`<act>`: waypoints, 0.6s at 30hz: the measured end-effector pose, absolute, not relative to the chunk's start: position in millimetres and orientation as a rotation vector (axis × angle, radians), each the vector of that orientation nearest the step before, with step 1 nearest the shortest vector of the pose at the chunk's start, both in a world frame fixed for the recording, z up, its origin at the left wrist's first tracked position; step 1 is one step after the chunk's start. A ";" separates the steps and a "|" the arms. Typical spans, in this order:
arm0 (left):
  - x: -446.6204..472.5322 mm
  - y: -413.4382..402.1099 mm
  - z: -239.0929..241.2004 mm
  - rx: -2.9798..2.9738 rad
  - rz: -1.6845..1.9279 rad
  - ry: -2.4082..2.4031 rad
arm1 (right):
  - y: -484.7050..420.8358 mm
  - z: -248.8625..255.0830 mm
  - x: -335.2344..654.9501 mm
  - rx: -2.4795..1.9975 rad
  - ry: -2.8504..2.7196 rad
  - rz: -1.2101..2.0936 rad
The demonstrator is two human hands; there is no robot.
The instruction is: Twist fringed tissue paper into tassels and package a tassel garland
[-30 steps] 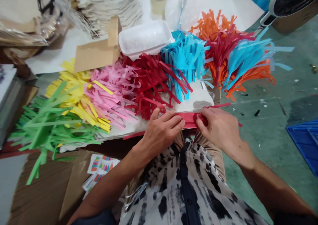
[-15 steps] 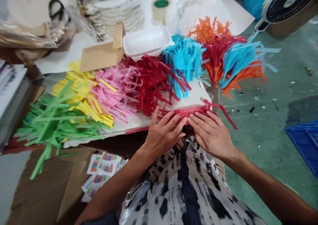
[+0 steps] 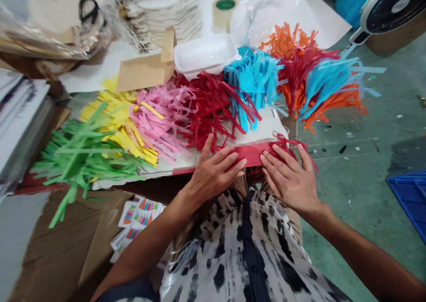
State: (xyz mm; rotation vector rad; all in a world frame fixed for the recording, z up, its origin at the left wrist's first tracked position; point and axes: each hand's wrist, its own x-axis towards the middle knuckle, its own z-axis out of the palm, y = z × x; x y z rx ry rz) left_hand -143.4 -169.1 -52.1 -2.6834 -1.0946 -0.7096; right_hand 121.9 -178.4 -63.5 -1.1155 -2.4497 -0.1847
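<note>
A folded band of red paper [image 3: 253, 153] lies along the near edge of a white board [image 3: 262, 131]. My left hand [image 3: 214, 173] lies flat on its left part, fingers stretched out. My right hand [image 3: 291, 177] presses flat on its right part, fingers spread, with loose red strips curling past the fingertips. Behind them sit fringed paper bundles: green [image 3: 83, 160], yellow [image 3: 116, 120], pink [image 3: 163, 115], dark red [image 3: 213, 106] and blue [image 3: 256, 77].
A white plastic tray [image 3: 206, 53], a cardboard piece [image 3: 143, 71], a tape roll [image 3: 224, 11] and stacked white sheets [image 3: 163, 4] lie further back. Orange, red and blue fringes [image 3: 319, 77] hang right. A fan [image 3: 392, 6] and blue crate [image 3: 411, 195] stand on the green floor.
My right hand went from pinching the red band to lying flat on it. Both hands then slid slightly apart, exposing more red paper between them. The camera shifted a little.
</note>
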 end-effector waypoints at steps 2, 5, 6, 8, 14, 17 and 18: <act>-161.9 -166.9 -48.2 -2.637 -0.747 -1.050 | -175.0 -66.0 125.4 -1.098 -2.418 -0.205; -197.6 -165.4 -38.1 -2.636 -0.735 -1.156 | -169.8 -67.2 128.1 -1.075 -2.376 -0.232; -209.2 -165.1 -33.4 -2.629 -0.710 -1.244 | -168.2 -67.1 128.2 -1.065 -2.365 -0.232; -226.1 -164.8 -22.8 -2.490 -0.685 -1.442 | -165.4 -66.9 127.8 -1.040 -2.349 -0.214; -169.4 -177.7 -12.3 -2.171 -0.901 -1.547 | -161.3 -63.4 129.4 -1.055 -2.333 -0.096; -109.7 -187.8 -32.3 -2.615 -0.873 -1.325 | -160.5 -58.5 130.1 -1.078 -2.350 -0.054; -96.0 -189.5 -40.4 -2.641 -0.849 -1.332 | -159.6 -56.5 130.2 -1.079 -2.359 -0.043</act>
